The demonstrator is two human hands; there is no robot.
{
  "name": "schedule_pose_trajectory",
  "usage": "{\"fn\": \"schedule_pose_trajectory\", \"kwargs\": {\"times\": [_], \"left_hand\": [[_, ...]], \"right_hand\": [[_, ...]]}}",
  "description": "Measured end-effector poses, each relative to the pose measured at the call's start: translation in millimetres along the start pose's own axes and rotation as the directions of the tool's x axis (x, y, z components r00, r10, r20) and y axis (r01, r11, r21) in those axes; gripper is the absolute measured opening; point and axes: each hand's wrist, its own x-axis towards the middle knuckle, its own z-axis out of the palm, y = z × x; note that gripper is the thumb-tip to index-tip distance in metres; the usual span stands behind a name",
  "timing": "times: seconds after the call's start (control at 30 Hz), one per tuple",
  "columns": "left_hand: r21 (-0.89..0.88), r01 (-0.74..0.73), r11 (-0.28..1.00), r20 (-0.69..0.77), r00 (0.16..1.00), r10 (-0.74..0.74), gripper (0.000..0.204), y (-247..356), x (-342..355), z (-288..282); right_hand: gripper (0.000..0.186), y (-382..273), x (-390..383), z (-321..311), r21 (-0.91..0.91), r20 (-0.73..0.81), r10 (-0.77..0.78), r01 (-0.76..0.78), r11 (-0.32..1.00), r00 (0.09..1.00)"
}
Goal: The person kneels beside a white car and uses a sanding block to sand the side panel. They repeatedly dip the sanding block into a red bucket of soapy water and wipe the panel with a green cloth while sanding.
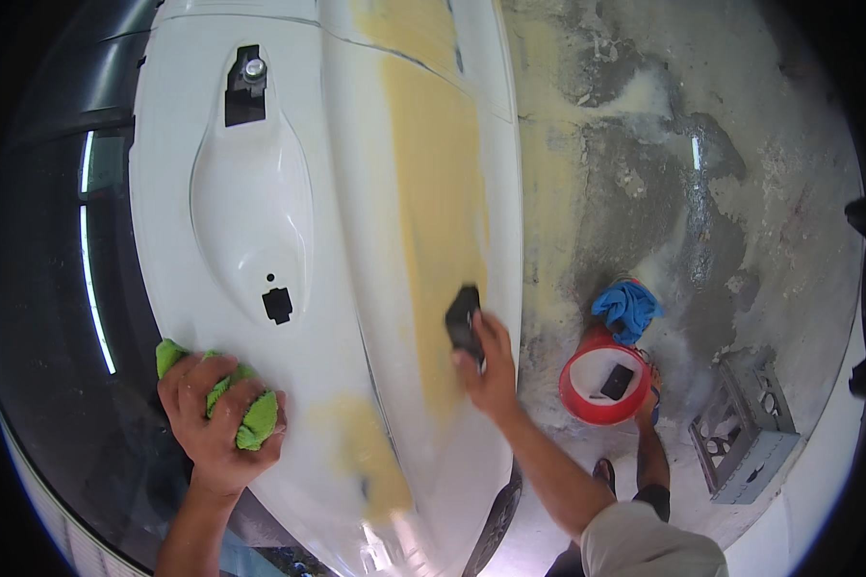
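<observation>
My left hand (223,413) is closed around a crumpled bright green cloth (258,423), beside the lower part of a white car door (342,327). With my right hand (491,370) I hold a black sanding block (465,322) against the door's outer face. The block lies at the edge of a long band of yellow filler (433,183). A smaller yellow filler patch (356,447) shows lower down, across a panel seam. The door has a smooth handle recess (252,202), with a dark cutout at either end and no handle fitted.
On the wet, stained concrete floor (789,192) to the right stands a red bucket (597,413) of cloudy water with a black block in it. A blue cloth (628,310) lies just beyond it. A grey plastic crate (746,433) stands nearby. Dark window glass (67,317) runs along the left.
</observation>
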Motion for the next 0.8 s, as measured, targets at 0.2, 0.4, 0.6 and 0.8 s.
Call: {"fn": "schedule_pose_trajectory", "kwargs": {"times": [0.2, 0.4, 0.6, 0.8], "left_hand": [[-0.043, 0.033, 0.999, -0.048, 0.998, -0.035, 0.032, 1.8, 1.9, 2.7], [-0.031, 0.03, 0.999, -0.051, 0.998, -0.032, 0.033, -0.6, -5.3, 5.4], [-0.068, 0.055, 0.996, -0.017, 0.998, -0.057, 0.035, 0.2, -2.4, 0.9], [-0.083, 0.061, 0.995, -0.032, 0.997, -0.064, 0.038, -1.4, -5.3, 4.2]], "right_hand": [[0.056, -0.3, -26.3, -6.7, -0.037, 0.069, 0.058, -0.056, 0.998, 0.996], [0.046, 20.2, 210.4, -11.8, -0.126, -0.094, -0.018, 0.006, 0.992, 0.995], [0.057, -12.9, -106.9, -3.2, -0.108, 0.162, 0.087, -0.07, 0.992, 0.983], [0.05, 13.0, 71.4, -6.7, -0.079, -0.067, 0.071, -0.076, 0.994, 0.995]]}}
